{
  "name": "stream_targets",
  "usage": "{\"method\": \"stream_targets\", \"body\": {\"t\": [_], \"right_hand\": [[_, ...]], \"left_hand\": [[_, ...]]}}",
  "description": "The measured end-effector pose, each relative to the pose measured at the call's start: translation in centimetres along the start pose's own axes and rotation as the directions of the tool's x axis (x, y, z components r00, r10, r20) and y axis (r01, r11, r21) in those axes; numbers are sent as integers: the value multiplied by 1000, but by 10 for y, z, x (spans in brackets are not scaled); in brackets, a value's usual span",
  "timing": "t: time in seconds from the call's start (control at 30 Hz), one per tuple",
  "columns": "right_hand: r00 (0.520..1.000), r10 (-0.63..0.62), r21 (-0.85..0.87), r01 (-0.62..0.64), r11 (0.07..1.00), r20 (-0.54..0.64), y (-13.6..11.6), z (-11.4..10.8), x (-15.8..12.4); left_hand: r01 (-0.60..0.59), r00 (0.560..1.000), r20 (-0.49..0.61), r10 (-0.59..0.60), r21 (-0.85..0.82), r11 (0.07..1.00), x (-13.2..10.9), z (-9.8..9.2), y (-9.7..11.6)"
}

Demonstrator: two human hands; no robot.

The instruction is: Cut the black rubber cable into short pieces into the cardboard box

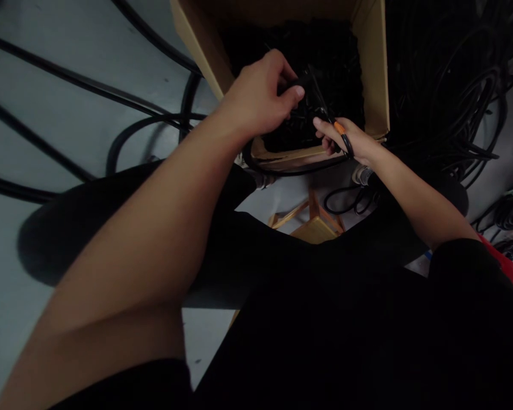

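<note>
On the left, the left hand is pinching 1 black piece between thumb and fingers, and the piece is hanging over the open box. It is looking light and probably rubbery, bending rather than breaking; the end away from the blades is offering the safer hold. Just right of it, the scissors are pointing up and left, likely rigid and best held by the loops. The right hand is gripping their orange-and-black handles; how far the blades are opening, I cannot tell. Around both, the cardboard box is holding a dark mass of many small black pieces. Farther right, coiled black cables are lying on the floor.
</note>
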State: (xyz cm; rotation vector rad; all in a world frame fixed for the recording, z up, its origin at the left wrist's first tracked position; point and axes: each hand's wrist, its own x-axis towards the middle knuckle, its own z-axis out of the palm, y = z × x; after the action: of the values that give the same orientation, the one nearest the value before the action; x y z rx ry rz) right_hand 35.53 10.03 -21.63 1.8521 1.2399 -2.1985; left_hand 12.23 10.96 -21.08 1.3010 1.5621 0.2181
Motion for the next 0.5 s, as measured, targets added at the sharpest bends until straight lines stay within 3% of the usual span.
{"method": "stream_targets", "body": {"t": [0.2, 0.37, 0.5], "right_hand": [[999, -31, -8, 31, 999, 14, 7, -3, 2], [999, -34, 91, 36, 995, -22, 8, 4, 6], [999, -37, 142, 33, 989, 25, 8, 0, 9]], "left_hand": [[-9, 999, 41, 9, 1, 1000, 0, 3, -1], [-29, 999, 36, 29, 0, 1000, 0, 2, 5], [-79, 996, 39, 77, 27, 997, 1, -1, 2]]}}
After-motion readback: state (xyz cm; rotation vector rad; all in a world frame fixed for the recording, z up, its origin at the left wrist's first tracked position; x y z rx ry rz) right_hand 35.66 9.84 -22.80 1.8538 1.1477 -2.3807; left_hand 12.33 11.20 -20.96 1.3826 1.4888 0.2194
